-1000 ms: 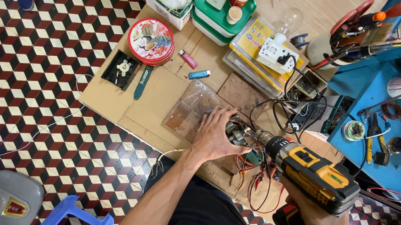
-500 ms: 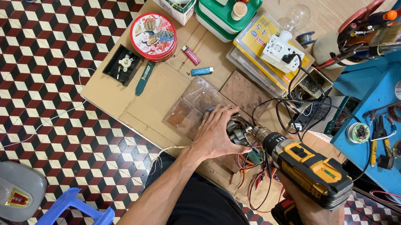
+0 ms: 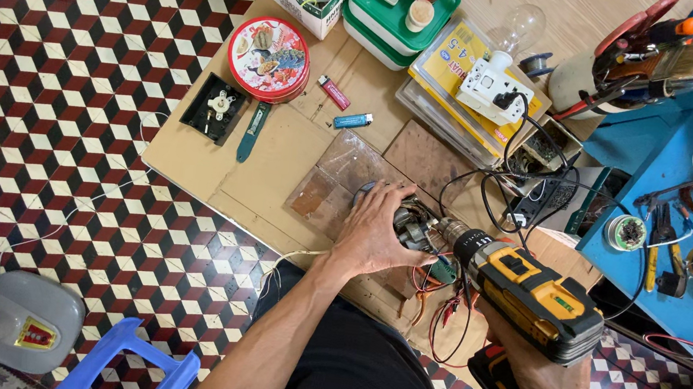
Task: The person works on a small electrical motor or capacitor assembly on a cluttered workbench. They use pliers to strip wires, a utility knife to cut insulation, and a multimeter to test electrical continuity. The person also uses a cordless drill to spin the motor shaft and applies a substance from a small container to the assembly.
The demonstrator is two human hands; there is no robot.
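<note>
Floor tiling [image 3: 65, 145] in a red, black and white cube pattern fills the left half of our view, and on it lies a flat cardboard sheet [image 3: 280, 169] serving as the work surface. At the right we note a blue bench [image 3: 684, 285] carrying pliers, a wire spool and other small tools. Our right hand [image 3: 547, 382] is closed around the grip of a yellow and black cordless drill [image 3: 531, 294], held level with its chuck pointing left into a small motor assembly [image 3: 412, 228] with red and black wires hanging from it. That assembly sits at the near right part of the cardboard, just beside a clear plastic sheet [image 3: 335, 180]. Our left hand [image 3: 377, 228] is pressed down over the assembly, fingers spread and curled on it, bracing it against the drill; how much of it the fingers enclose we cannot tell. Farther up the cardboard we record 1 round red tin [image 3: 269, 58] with a pictured lid, a green-lidded container [image 3: 384, 16], a white socket block [image 3: 492, 88] with a clear bulb [image 3: 522, 25] standing in it, and a black square part [image 3: 215, 107] with a white gear. Smallest items: 1 teal-handled tool [image 3: 249, 130], 1 blue lighter [image 3: 353, 120] and 1 red lighter [image 3: 334, 92], lying near each other but apart.
</note>
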